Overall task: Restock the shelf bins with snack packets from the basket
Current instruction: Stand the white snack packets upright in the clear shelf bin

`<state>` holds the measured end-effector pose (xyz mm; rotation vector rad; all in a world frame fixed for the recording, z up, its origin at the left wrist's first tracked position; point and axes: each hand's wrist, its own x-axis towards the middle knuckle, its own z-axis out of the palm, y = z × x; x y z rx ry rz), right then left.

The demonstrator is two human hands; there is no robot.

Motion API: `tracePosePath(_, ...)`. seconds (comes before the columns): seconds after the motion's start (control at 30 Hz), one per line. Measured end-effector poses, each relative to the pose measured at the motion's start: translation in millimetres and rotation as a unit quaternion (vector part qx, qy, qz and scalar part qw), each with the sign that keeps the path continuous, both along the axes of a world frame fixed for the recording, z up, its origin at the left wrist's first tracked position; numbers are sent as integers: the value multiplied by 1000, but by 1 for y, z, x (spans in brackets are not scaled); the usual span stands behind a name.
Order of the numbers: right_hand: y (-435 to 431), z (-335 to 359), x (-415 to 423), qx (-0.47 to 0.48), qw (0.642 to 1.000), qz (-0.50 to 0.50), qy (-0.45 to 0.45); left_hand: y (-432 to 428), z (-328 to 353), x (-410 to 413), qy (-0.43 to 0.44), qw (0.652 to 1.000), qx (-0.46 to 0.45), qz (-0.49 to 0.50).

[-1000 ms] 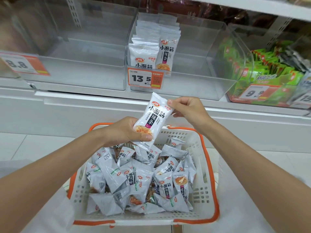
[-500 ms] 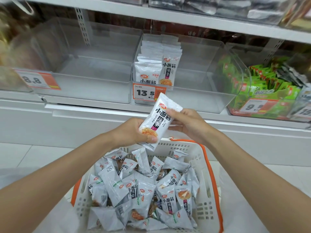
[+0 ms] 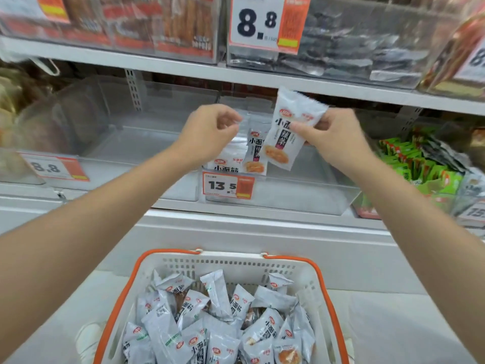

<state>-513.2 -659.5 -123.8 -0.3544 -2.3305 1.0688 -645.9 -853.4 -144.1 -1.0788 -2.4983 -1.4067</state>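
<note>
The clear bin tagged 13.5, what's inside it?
Upright white packets at the bin's front left. The left hand and the held packet in the right hand hide whatever stands behind.

I am standing in a shop, at a snack aisle: white shelves [image 3: 157,65] carry clear plastic bins [image 3: 301,198] of packaged snacks [image 3: 256,153], each with an orange-and-white price tag [image 3: 225,185], and a shopping basket [image 3: 236,258] sits below me.
</note>
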Motion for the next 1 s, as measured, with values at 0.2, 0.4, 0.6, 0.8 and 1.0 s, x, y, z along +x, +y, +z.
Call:
tracePosePath(0.2, 31, -51, -62, -4, 987, 3, -158, 48, 9, -33, 74, 986, -148, -35)
tracePosePath(0.4, 26, -72, -91, -46, 982, 41, -177, 76, 1, -60, 71, 969, -229, -51)
tracePosePath(0.6, 20, -81, -94, -12, 948, 55, -313, 83, 0, -73, 72, 967, -242, -42)
tracePosePath(0.8, 15, -84, -109, -59, 952, -18, -299, 89, 1, -69, 60, 976, -211, -6)
tracePosePath(1.0, 12, -90, -109, -72, 951, -22, -299, 86, -1, -68, 50, 979, -199, 1)
